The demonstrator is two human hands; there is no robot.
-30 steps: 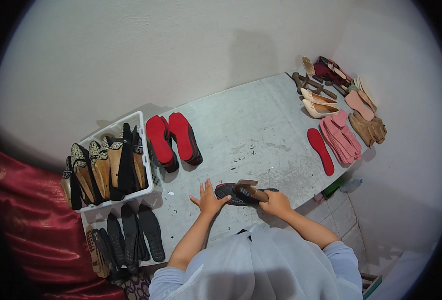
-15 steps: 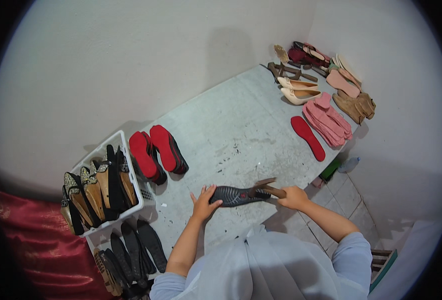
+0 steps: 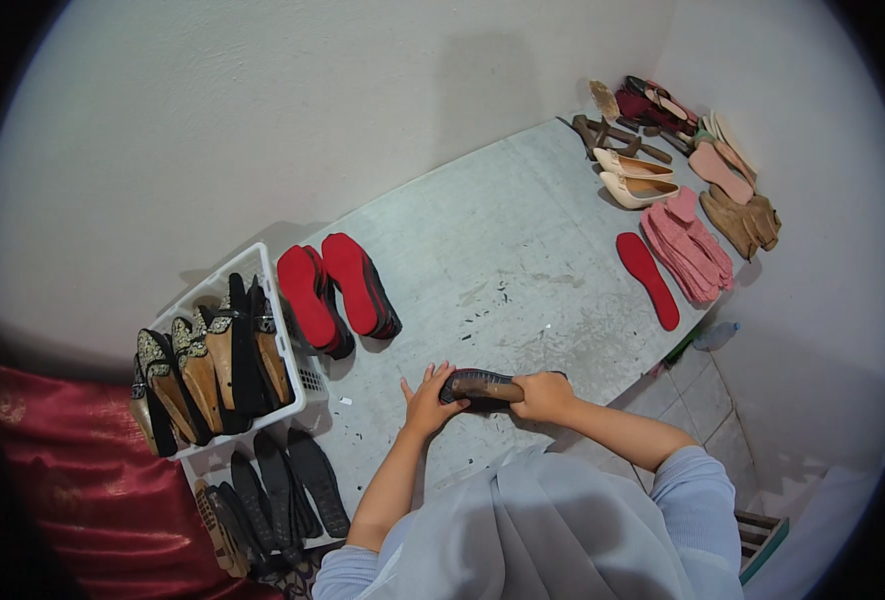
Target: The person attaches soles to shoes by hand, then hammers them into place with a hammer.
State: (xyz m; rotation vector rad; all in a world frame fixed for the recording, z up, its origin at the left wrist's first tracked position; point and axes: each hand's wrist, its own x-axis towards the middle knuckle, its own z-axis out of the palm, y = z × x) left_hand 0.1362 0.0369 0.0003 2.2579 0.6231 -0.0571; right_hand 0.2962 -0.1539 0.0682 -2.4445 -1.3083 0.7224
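A black shoe sole (image 3: 449, 388) lies near the table's front edge, ridged side up, with a strip of red at its far rim. My left hand (image 3: 428, 402) is at its left end, thumb on the sole and the other fingers stretched along the far side. My right hand (image 3: 544, 396) is closed round a wooden-handled hammer (image 3: 489, 387), which lies over the sole's middle and hides much of it. The hammer's head is blurred and hard to make out. Behind my right hand the sole's other end shows.
A white basket (image 3: 284, 352) of shoes stands left, beside red-topped black soles (image 3: 360, 287). Several black soles (image 3: 314, 478) lie below it. To the right are a red insole (image 3: 648, 282), pink insoles (image 3: 684, 255), cream shoes (image 3: 638, 190) and tools (image 3: 624, 137). Dark scraps (image 3: 477, 315) dot the table.
The hammer, raised over the sole's right part before, is now down over its middle, its handle hidden more by my right hand. My left hand stays at the sole's left end. The view has shifted slightly.
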